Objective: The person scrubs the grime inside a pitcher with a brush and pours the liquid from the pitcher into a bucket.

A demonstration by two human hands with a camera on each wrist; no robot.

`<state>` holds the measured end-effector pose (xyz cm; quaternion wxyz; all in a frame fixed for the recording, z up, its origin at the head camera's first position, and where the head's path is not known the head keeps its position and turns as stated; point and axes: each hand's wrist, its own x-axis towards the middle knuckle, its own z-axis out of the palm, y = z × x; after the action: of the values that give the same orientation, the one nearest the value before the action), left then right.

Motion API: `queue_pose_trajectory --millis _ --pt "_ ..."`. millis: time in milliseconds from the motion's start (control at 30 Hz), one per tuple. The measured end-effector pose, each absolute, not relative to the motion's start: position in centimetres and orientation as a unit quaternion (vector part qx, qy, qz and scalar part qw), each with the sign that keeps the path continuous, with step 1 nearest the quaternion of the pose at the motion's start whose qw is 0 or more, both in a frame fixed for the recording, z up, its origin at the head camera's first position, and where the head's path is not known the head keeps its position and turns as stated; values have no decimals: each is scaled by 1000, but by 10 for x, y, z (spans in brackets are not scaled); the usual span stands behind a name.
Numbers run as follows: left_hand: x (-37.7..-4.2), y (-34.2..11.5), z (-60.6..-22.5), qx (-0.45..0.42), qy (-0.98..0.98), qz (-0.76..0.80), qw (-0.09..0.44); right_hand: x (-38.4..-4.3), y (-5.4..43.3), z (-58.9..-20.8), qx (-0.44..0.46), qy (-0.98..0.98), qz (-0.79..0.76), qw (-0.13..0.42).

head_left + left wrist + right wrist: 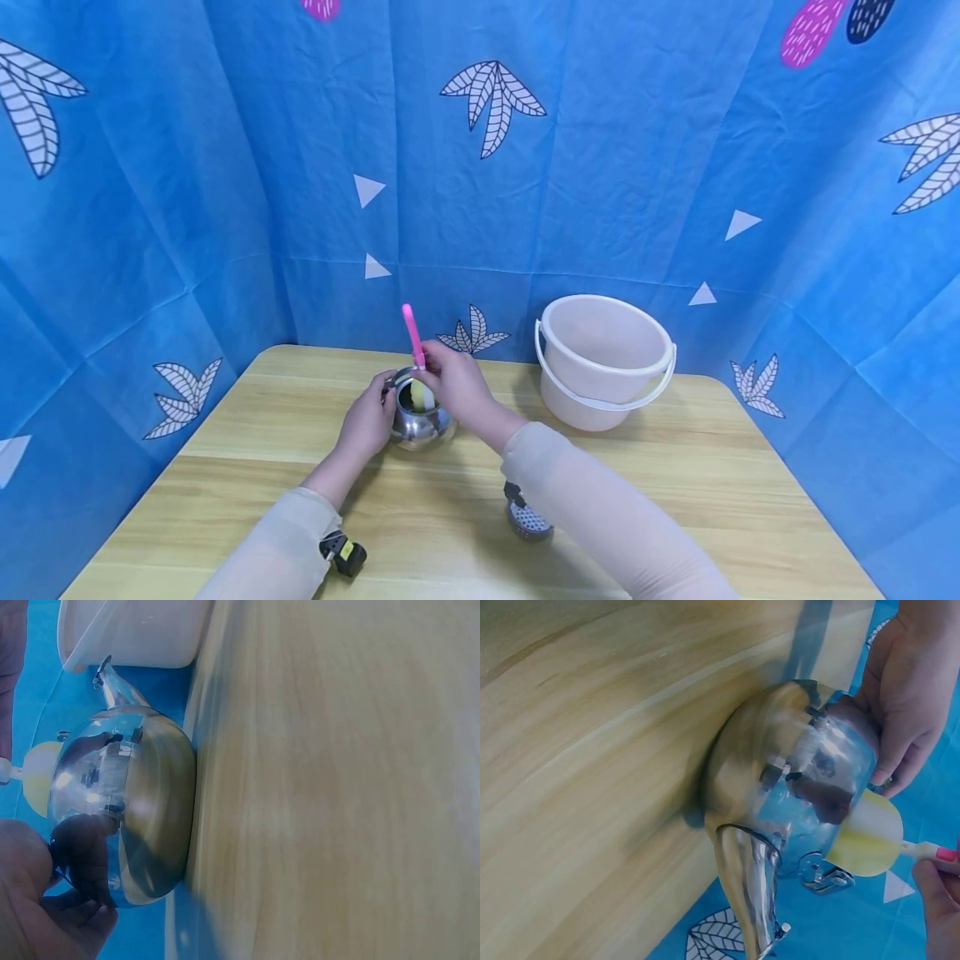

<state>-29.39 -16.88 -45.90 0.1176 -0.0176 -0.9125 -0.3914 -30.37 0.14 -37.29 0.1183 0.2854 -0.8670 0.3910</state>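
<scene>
A shiny steel teapot point(420, 433) with a spout point(748, 892) stands on the table. My left hand point(369, 421) grips its handle side, and in the left wrist view the fingers point(79, 919) curl there against the body. In my right hand point(461, 385) I pinch a sponge brush by its pink handle point(413, 333), which points upward. The brush's yellow and white sponge head point(870, 836) is at the pot's mouth, partly showing above the rim. How far it reaches inside is hidden.
A white bucket point(577, 400) with its handle hanging down stands at the back right. A round perforated metal piece point(529, 520) lies by my right sleeve. Blue patterned cloth point(465, 208) encloses the wooden table point(450, 533) at the back and sides.
</scene>
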Motion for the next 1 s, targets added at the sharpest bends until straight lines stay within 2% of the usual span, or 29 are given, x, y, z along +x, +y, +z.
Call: queue_pose_trajectory --millis 1000 --pt "-293 -168 -461 -19 -913 -389 122 -307 2 -364 276 -885 367 72"
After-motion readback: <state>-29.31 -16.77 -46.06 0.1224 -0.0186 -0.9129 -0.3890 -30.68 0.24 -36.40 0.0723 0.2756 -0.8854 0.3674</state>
